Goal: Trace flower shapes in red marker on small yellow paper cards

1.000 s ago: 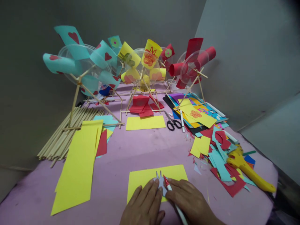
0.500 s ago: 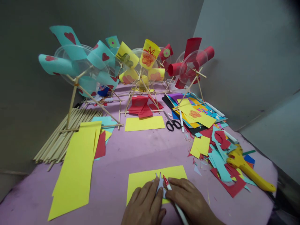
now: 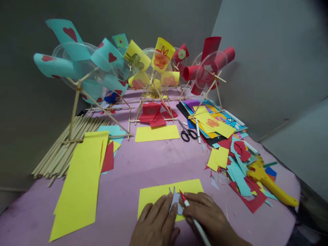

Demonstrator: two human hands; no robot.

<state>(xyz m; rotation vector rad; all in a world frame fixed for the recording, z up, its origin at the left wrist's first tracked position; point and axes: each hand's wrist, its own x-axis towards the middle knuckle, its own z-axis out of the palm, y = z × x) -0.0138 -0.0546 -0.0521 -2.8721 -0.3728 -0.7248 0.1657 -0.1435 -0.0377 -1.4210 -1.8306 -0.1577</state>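
A yellow paper rectangle [image 3: 151, 193] lies before me on the pink-covered table. On it rests a small pale lilac paper cutout [image 3: 175, 198] with two thin prongs at its top; part of its outline is under my fingers. My left hand [image 3: 155, 222] lies flat over the cutout and the yellow sheet, its fingers stretched forward and pressing down. Between the fingers of my right hand [image 3: 211, 217] is a white-barrelled red marker [image 3: 186, 202], uncapped, its red tip pointing away from me beside the cutout's right side. My right hand also rests on the yellow sheet.
Paper pinwheels [image 3: 162, 56] on stick frames stand at the back. To the left lie wooden sticks [image 3: 69, 150] and long yellow strips [image 3: 79, 181]. Black-handled scissors [image 3: 189, 134], paper scraps [image 3: 238, 177] and a yellow glue gun [image 3: 271, 188] are on the right.
My right hand and the marker have shifted slightly right, away from the cutout, so more of its lower right part shows. The left hand stays pressed on it. The view has shifted slightly.
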